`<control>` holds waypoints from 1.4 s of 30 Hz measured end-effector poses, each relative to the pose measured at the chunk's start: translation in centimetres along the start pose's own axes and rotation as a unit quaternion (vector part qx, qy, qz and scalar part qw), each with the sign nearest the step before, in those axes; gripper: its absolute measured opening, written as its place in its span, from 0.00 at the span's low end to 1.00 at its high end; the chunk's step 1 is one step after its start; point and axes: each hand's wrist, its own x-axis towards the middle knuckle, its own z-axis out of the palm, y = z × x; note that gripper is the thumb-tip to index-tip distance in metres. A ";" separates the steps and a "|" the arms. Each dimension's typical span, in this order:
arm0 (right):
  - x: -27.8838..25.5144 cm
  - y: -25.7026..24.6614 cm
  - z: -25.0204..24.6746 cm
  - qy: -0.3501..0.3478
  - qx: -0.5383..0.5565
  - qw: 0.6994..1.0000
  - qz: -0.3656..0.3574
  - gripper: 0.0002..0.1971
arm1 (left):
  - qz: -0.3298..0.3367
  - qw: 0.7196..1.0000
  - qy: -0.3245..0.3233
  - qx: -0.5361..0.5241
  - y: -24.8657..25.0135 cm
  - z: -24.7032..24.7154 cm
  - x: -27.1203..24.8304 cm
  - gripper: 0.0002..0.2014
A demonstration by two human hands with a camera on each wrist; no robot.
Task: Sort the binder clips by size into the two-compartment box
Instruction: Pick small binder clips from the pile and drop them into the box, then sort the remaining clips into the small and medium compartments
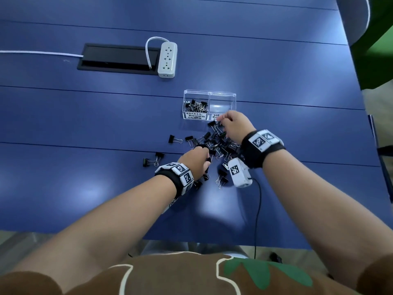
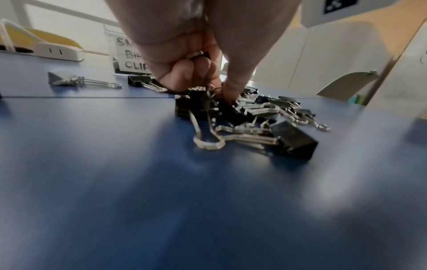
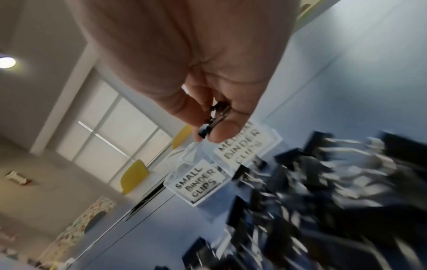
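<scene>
Sorting is barely begun: the clear box (image 1: 209,96) holds small clips (image 1: 195,105) in its left compartment, none visible in the right. Most clips (image 1: 214,143) lie mid-table. The right hand (image 1: 235,124) pinches one small clip (image 3: 213,118); the left hand (image 1: 196,163) curls into the pile.

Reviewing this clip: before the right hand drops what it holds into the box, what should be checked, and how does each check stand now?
1. Right hand pinches a small clip: ok.
2. Clip size matches a label: cannot tell.
3. Box upright, open-topped: ok.
4. Small compartment holds clips, medium compartment bare: ok.
5. Right hand above a compartment: not ok; it is in front of the box.
6. Left hand clear of the box, in the pile: ok.
</scene>
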 end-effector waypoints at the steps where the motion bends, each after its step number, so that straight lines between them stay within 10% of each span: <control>1: 0.8 -1.0 -0.1 -0.006 -0.025 1.000 -0.013 0.14 | 0.005 1.000 0.001 0.000 -0.1 0.0 0.1 0.08; 13: 6.0 -6.1 2.0 -0.011 -0.199 0.975 -0.101 0.18 | -0.053 0.980 0.157 -0.110 -1.8 -5.3 1.3 0.06; 24: -2.0 4.2 -1.4 0.042 -0.095 0.994 -0.021 0.10 | -0.043 0.986 0.159 0.022 -0.5 -12.6 8.3 0.10; 35: -7.8 10.3 1.1 -0.003 -0.123 0.992 0.028 0.03 | 0.014 0.971 0.222 0.084 2.2 -8.2 6.6 0.13; 42: -7.3 10.6 -0.2 0.044 -0.083 0.995 0.036 0.05 | 0.073 0.992 0.089 0.043 4.1 -0.1 2.8 0.15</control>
